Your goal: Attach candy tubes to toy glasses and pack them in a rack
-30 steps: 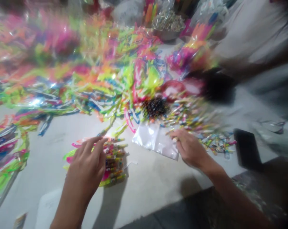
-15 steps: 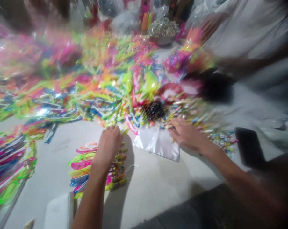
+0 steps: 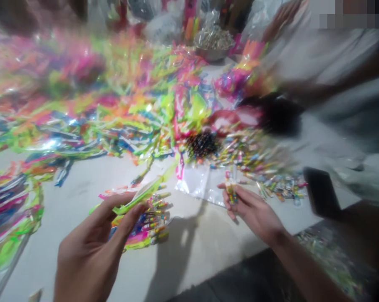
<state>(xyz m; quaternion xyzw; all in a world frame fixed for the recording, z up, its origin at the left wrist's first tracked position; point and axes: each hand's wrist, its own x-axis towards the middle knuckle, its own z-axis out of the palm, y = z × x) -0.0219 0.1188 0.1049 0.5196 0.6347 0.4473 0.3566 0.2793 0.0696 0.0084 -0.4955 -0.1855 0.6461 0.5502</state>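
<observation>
"Head view — what's in the left hand [image 3: 89,251]?"

"A neon green plastic strip [image 3: 133,204], pinched between thumb and fingers at about eight o'clock, just above a fanned batch of striped tubes [image 3: 154,222]."

"And the right hand [image 3: 252,212]?"

"Fingers curl narrowly round a small bunch of striped tubes [image 3: 230,192] at about four o'clock — just below a clear plastic bag [image 3: 192,180] on the white worktop [image 3: 66,180]."

"Anyone else there?"

"A co-worker's blurred arm [image 3: 321,86], at about two o'clock."
</observation>
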